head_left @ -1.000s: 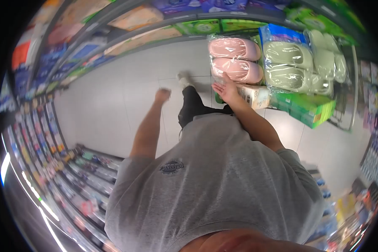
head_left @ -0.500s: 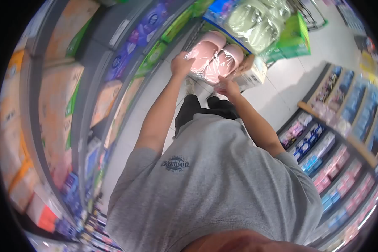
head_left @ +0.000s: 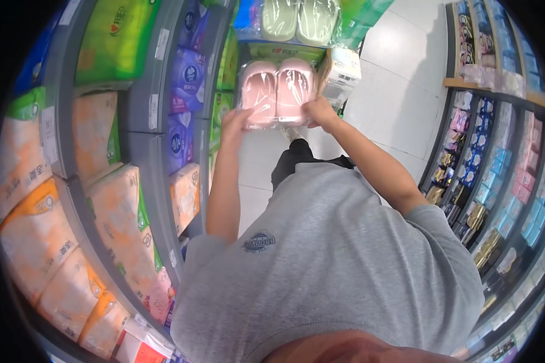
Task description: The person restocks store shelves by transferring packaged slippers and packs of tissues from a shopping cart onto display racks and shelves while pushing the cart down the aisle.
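Note:
A pair of pink slippers (head_left: 277, 91) in clear plastic wrap lies in front of me, toes pointing away. My left hand (head_left: 237, 124) grips the near left corner of the wrap, and my right hand (head_left: 318, 113) pinches its near right corner. Just beyond are light green slippers (head_left: 299, 21), also wrapped in clear plastic, with a green package (head_left: 284, 52) between the two pairs. To the right of the pink pair stands a white box (head_left: 344, 68). What lies beneath the pink slippers is hidden.
Shelves with orange-and-white tissue packs (head_left: 112, 224) and purple packs (head_left: 186, 78) rise close on the left. Another shelf unit (head_left: 502, 151) with small packages runs along the right. Pale tiled floor (head_left: 399, 78) lies between them.
Both hands have come onto the pink slippers' wrap, the left one from over the floor. The view has turned, and the slippers now lie straight ahead, nearer the left shelves.

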Tool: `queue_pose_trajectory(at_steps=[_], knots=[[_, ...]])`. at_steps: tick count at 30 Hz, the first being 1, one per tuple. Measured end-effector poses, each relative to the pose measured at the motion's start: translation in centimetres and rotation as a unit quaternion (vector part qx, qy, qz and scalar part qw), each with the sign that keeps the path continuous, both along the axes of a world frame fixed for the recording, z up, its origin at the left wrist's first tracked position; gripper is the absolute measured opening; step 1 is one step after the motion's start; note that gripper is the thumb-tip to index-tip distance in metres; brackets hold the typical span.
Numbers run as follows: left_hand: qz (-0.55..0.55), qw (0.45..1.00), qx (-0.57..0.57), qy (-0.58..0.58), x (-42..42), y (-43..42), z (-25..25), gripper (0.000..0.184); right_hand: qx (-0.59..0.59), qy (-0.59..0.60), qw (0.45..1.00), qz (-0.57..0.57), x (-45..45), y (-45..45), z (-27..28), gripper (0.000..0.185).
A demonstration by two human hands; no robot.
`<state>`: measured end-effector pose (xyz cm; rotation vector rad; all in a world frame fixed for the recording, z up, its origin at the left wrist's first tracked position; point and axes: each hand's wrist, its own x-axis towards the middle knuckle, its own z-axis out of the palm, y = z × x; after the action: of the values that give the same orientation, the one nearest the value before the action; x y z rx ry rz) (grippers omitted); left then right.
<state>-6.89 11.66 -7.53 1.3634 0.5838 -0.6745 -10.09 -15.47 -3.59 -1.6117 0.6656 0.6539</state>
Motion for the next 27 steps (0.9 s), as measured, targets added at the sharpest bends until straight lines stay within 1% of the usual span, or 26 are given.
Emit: queue_pose_trajectory(at_steps=[1, 2, 4, 5, 6, 7, 8, 9, 10, 11, 12, 13, 14, 17, 18, 21, 23, 24, 26, 27], knots=[[0.048, 0.997, -0.053, 0.032, -1.0, -0.3, 0.9, 0.024, 0.033, -0.029, 0.999, -0.006, -0.5, -0.2, 0.4, 0.023], [0.047, 0.997, -0.05, 0.03, -2.1, -0.2, 1.2, 0.024, 0.037, -0.031, 0.999, -0.008, -1.0, -0.5, 0.3, 0.023], [0.065, 0.988, -0.135, 0.044, -4.9, 0.4, 0.8, 0.028, 0.084, -0.014, 0.996, -0.039, -2.0, -0.9, 0.4, 0.026], [0.066, 0.988, -0.13, 0.042, -6.7, 0.3, 0.7, 0.028, 0.094, -0.006, 0.995, -0.035, -2.8, -1.4, 1.0, 0.034], [0.092, 0.984, -0.146, 0.041, -8.7, -0.2, 0.9, 0.036, 0.1, -0.008, 0.994, -0.035, -3.7, -1.8, 1.5, 0.034], [0.119, 0.979, -0.163, 0.04, -10.4, -1.0, 1.4, 0.043, 0.085, -0.059, 0.995, -0.002, -4.6, -2.5, 1.9, 0.039], [0.119, 0.979, -0.16, 0.035, -12.2, -2.0, 1.9, 0.043, 0.069, -0.11, 0.991, 0.03, -5.3, -3.3, 2.2, 0.045], [0.101, 0.98, -0.169, 0.019, -14.0, -3.2, 2.3, 0.052, 0.025, -0.13, 0.99, 0.055, -6.2, -4.2, 1.9, 0.053], [0.086, 0.98, -0.178, 0.003, -15.5, -4.5, 3.0, 0.062, 0.027, -0.134, 0.989, 0.059, -6.8, -5.5, 3.1, 0.053], [0.052, 0.981, -0.185, 0.006, -16.5, -5.7, 3.6, 0.069, 0.024, -0.136, 0.985, 0.105, -7.3, -7.1, 4.4, 0.055], [0.057, 0.981, -0.183, -0.001, -17.3, -7.5, 4.5, 0.069, 0.02, -0.138, 0.979, 0.151, -7.8, -8.6, 5.4, 0.057], [0.044, 0.984, -0.174, -0.016, -17.7, -9.7, 5.4, 0.07, 0.025, -0.173, 0.973, 0.153, -8.7, -10.1, 4.6, 0.057], [0.03, 0.985, -0.166, -0.031, -18.1, -11.8, 5.9, 0.07, 0.024, -0.182, 0.97, 0.159, -9.3, -11.9, 4.7, 0.057], [0.012, 0.983, -0.174, -0.063, -18.7, -18.2, 6.6, 0.072, 0.019, -0.249, 0.954, 0.167, -11.4, -18.6, 6.6, 0.056], [0.001, 0.98, -0.181, -0.078, -18.7, -20.6, 7.0, 0.072, 0.002, -0.257, 0.953, 0.162, -12.0, -21.3, 7.4, 0.057], [-0.034, 0.972, -0.214, -0.087, -18.3, -28.7, 7.4, 0.071, 0.006, -0.276, 0.954, 0.121, -14.1, -29.4, 8.6, 0.059], [-0.058, 0.964, -0.24, -0.098, -17.2, -33.6, 8.0, 0.069, 0.024, -0.253, 0.966, 0.057, -15.4, -34.3, 9.0, 0.057], [-0.075, 0.964, -0.235, -0.095, -16.3, -36.0, 8.1, 0.064, 0.013, -0.264, 0.963, 0.048, -16.1, -36.5, 9.8, 0.057], [-0.099, 0.967, -0.223, -0.077, -15.8, -40.0, 8.0, 0.055, 0.077, -0.277, 0.957, -0.047, -18.0, -40.1, 10.7, 0.054], [-0.13, 0.964, -0.223, -0.059, -15.0, -41.7, 8.9, 0.05, 0.063, -0.275, 0.956, -0.08, -18.6, -41.7, 10.4, 0.051]])
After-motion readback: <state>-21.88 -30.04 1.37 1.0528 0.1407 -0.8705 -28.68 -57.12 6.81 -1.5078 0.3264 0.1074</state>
